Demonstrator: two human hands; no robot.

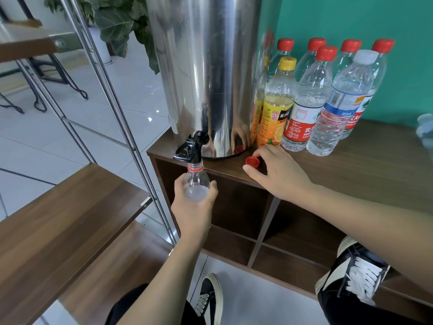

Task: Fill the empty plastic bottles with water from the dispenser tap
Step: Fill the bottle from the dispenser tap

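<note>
A tall steel water dispenser [206,66] stands on the brown cabinet top [351,165], its black tap [191,146] jutting past the front edge. My left hand [194,207] is shut on a clear uncapped plastic bottle [196,181], holding its red-ringed mouth right under the tap spout. The water level inside is hard to read. My right hand [278,174] rests on the cabinet top with its fingers at a loose red cap [252,160] lying there; whether it grips the cap I cannot tell.
Several capped bottles stand to the right of the dispenser: an orange juice bottle [276,106], red-capped water bottles [309,102] and a white-capped one [339,106]. Open cabinet cubbies [234,207] lie below. A metal-framed wooden shelf [58,219] is at left. My shoes [356,273] are on the floor.
</note>
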